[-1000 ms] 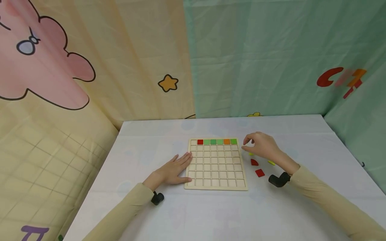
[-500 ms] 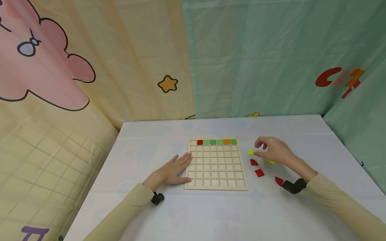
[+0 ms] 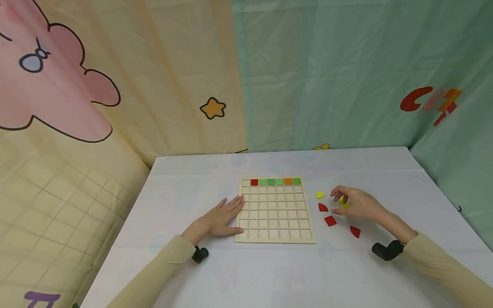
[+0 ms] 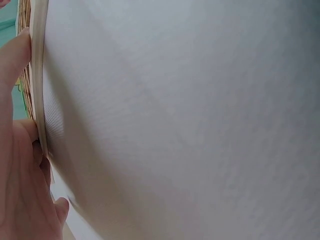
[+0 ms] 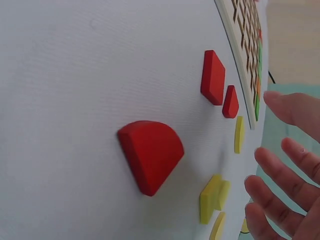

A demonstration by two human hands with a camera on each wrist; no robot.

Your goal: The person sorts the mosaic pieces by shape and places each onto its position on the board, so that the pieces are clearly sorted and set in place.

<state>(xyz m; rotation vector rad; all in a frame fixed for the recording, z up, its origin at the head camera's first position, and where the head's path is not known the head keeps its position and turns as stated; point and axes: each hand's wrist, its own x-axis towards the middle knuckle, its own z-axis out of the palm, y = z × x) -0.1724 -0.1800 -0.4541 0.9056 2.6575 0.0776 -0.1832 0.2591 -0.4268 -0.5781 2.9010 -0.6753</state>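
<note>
A square wooden grid board (image 3: 275,214) lies on the table, its top row mostly filled with red, green and orange tiles (image 3: 271,182). My left hand (image 3: 219,218) rests flat, its fingertips and thumb on the board's left edge. To the right of the board, my right hand (image 3: 360,203) hovers over yellow pieces (image 3: 345,205), partly hiding them. In the right wrist view its fingers are spread apart and hold nothing. Nearby lie a yellow quarter-round (image 3: 320,195), a red quarter-round (image 3: 322,207), a red square (image 3: 330,221) and another red quarter-round (image 5: 152,157).
The white-covered table (image 3: 269,273) ends at a patterned curtain (image 3: 331,77) behind and on both sides. Black wrist cameras (image 3: 387,250) are strapped to both wrists.
My right hand has moved right and toward me, away from the board's upper right corner, uncovering a yellow piece and the nearest red quarter-round. My left hand has stayed put.
</note>
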